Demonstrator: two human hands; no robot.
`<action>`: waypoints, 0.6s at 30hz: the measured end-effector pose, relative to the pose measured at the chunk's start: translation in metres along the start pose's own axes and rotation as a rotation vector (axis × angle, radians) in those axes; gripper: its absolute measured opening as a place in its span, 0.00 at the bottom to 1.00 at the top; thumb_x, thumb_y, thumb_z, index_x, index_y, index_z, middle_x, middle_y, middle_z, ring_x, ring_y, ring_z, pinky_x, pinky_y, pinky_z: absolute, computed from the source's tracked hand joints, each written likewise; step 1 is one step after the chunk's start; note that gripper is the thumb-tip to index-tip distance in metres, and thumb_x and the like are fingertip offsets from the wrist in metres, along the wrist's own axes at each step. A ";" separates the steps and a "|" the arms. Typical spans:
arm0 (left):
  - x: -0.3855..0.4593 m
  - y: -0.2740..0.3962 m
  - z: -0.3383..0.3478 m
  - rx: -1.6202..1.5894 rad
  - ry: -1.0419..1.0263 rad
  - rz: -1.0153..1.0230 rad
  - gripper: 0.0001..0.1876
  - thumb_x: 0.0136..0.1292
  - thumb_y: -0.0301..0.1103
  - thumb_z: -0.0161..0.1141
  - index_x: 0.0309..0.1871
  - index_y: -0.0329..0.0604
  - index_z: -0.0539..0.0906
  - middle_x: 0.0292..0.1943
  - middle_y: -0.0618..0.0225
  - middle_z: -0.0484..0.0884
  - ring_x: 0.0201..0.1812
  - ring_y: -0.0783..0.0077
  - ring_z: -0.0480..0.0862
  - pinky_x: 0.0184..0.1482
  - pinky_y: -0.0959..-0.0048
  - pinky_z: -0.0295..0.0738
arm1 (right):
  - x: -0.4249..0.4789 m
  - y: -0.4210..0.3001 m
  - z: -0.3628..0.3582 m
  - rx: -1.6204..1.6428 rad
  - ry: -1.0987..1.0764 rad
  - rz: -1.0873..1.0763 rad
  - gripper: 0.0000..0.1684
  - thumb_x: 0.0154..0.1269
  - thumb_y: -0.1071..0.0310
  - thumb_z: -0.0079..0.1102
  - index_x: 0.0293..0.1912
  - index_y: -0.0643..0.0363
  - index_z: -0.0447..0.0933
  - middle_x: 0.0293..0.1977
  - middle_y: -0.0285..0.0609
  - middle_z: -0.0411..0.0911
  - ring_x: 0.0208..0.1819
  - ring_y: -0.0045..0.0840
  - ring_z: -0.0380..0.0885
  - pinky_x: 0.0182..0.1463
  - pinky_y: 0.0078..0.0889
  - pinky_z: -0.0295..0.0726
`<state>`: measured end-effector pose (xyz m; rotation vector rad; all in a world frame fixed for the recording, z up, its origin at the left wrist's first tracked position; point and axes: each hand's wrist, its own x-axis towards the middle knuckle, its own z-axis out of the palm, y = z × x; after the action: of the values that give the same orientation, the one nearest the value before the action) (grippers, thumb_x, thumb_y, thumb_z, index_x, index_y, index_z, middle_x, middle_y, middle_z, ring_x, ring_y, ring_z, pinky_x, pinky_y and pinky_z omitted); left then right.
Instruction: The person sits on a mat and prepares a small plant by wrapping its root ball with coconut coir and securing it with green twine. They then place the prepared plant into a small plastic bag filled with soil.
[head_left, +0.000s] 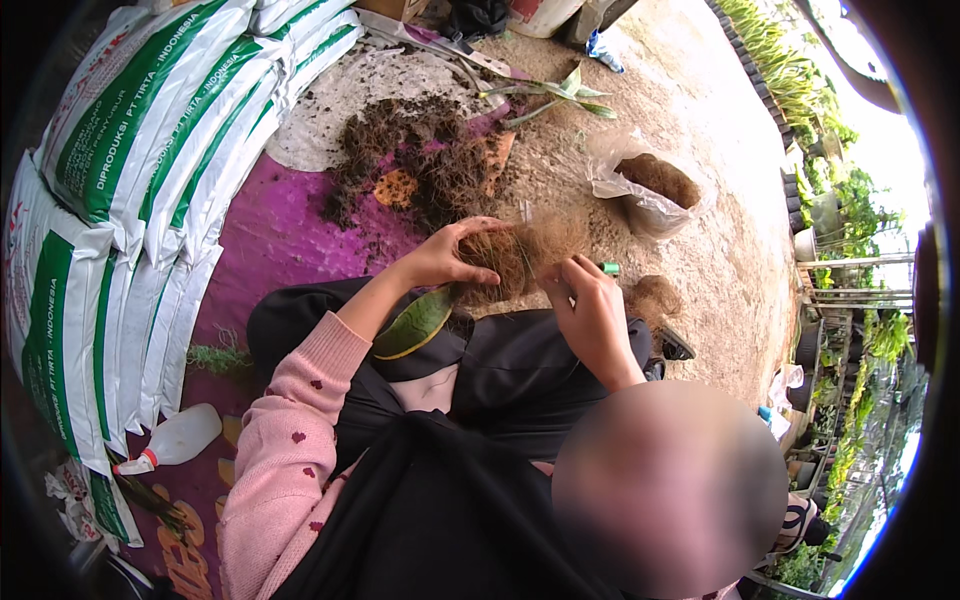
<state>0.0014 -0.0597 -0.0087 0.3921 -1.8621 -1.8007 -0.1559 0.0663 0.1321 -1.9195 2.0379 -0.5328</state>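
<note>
My left hand (469, 255) is curled around a ball of brown coconut fibre (496, 262) above my lap. A broad green leaf with a yellow edge (416, 322) sticks out from beneath that ball, over my dark trousers. On the ball's right side, my right hand (585, 289) has its fingers bent close to a loose tuft of fibre (555, 236); what its fingertips pinch is hard to see. Just behind those fingers shows a small green object (609, 268), perhaps a thread spool. A thin greenish strand runs across the ball.
Dark soil with roots (442, 165) lies on a purple sheet (262, 217). A clear plastic bag of fibre (652, 195) stands at the right, with a fibre clump (656, 296) nearer. Cut leaves (566, 97) lie beyond. Stacked sacks (150, 150) and a spray bottle (180, 435) are at the left.
</note>
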 end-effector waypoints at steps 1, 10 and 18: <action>0.000 0.004 0.000 -0.087 -0.012 -0.015 0.42 0.42 0.41 0.76 0.63 0.44 0.71 0.58 0.61 0.75 0.62 0.71 0.69 0.66 0.69 0.59 | -0.003 0.001 0.001 0.019 0.019 0.007 0.04 0.56 0.73 0.59 0.34 0.60 0.75 0.29 0.45 0.74 0.30 0.42 0.76 0.33 0.38 0.73; -0.003 -0.008 -0.005 -0.443 0.048 -0.061 0.33 0.53 0.33 0.70 0.63 0.39 0.70 0.54 0.68 0.77 0.53 0.78 0.75 0.58 0.75 0.69 | -0.032 0.011 0.019 0.447 0.111 0.143 0.02 0.61 0.79 0.55 0.35 0.64 0.73 0.23 0.38 0.72 0.25 0.14 0.67 0.29 0.18 0.67; -0.012 -0.018 -0.010 -0.840 0.096 -0.111 0.38 0.51 0.34 0.70 0.64 0.34 0.65 0.57 0.62 0.74 0.56 0.71 0.75 0.58 0.71 0.72 | -0.048 0.038 0.043 0.784 -0.141 0.208 0.06 0.60 0.82 0.51 0.39 0.68 0.72 0.32 0.36 0.77 0.38 0.14 0.74 0.46 0.18 0.73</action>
<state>0.0142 -0.0634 -0.0288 0.2517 -0.8932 -2.3788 -0.1670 0.1125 0.0749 -1.2248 1.5676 -0.9346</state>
